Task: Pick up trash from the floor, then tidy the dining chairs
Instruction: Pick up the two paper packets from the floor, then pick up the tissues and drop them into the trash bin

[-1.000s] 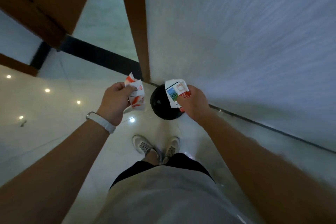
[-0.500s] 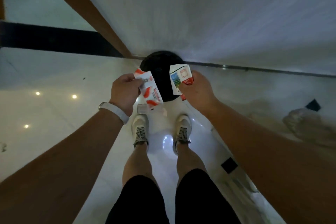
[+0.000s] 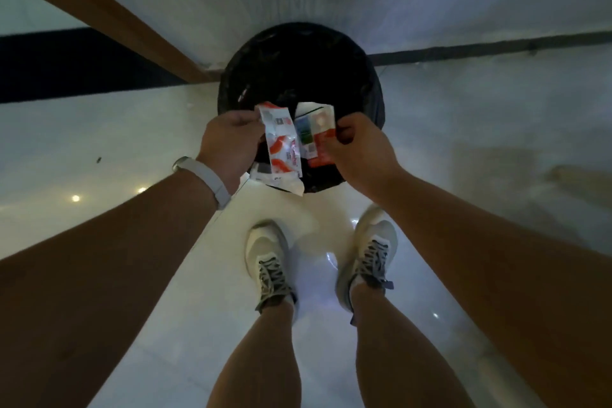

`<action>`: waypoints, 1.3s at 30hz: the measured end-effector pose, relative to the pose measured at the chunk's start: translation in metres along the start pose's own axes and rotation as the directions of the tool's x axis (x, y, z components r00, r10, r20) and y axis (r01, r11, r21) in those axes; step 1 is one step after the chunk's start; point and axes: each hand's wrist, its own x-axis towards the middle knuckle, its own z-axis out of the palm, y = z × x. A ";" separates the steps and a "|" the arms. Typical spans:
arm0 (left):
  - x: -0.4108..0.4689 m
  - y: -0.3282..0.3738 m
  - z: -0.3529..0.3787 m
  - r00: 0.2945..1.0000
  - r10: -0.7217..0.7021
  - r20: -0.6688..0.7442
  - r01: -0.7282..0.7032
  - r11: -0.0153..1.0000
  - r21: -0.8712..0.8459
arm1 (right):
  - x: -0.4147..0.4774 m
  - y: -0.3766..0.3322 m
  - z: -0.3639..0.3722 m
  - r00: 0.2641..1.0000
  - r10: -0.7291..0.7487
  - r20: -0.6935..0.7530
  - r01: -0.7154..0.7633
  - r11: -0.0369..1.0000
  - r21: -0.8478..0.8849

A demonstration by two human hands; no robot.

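White wrapper, orange-red patches: crumpled, hanging lengthwise at frame centre, top edge pinched by left hand. Just right of it, carton scrap, white with green and red print, gripped by right hand. Both over lower rim of round black bin.

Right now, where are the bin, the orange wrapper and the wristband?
bin (image 3: 298, 53): head view, far inner wall.
orange wrapper (image 3: 281, 149): head view, printed middle.
wristband (image 3: 208, 179): head view, strap's middle.

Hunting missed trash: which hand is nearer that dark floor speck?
Left. The left hand, gripping a wrapper, is right of the speck; the right hand, gripping a packet, is farther right.
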 end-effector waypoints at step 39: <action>-0.486 0.260 0.001 0.008 0.453 0.891 -0.876 -0.426 0.225 | -0.491 -0.135 -0.284 0.759 -0.074 -0.647 -0.238 0.893 -0.382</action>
